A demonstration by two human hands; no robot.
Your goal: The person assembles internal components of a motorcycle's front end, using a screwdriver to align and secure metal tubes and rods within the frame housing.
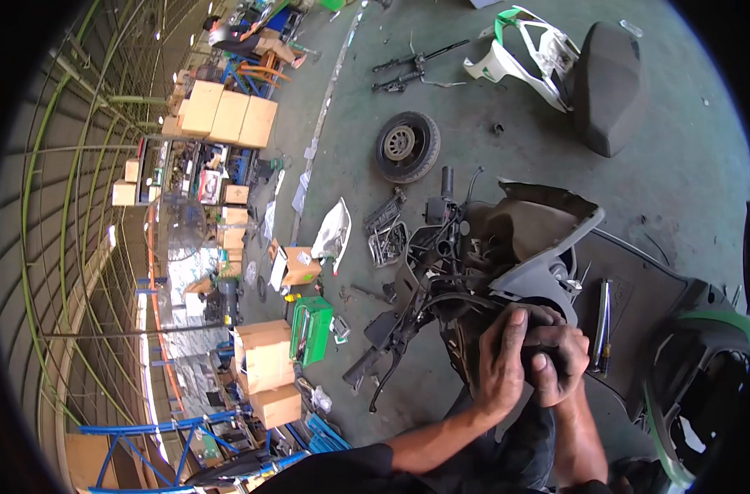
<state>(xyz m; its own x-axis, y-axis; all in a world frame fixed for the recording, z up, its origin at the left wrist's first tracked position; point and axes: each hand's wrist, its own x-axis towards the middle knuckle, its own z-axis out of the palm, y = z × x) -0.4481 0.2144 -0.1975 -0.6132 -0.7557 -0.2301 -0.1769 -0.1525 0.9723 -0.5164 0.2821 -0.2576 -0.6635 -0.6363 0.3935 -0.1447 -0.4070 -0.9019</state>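
My left hand (500, 366) and my right hand (559, 360) are close together at the grey inner panel of a partly stripped scooter. Both have curled fingers, darkened with grime. Whatever they grip is hidden behind the fingers and cannot be made out. Just beyond them is the grey plastic panel (556, 262), its upper part dark and hollow. To its left, the handlebar assembly (436, 267) shows bare cables and levers. Right of my hands, a long silver tool (603, 321) and a yellow-handled screwdriver (606, 361) lie on the dark footboard (638, 288).
A dark seat (609, 90), a white-and-green body panel (547, 58), a wheel (408, 146) and a front fork (416, 70) lie on the floor ahead. Leftward stand a green toolbox (311, 329) and cardboard boxes (264, 354). Another person (239, 41) sits far off at upper left.
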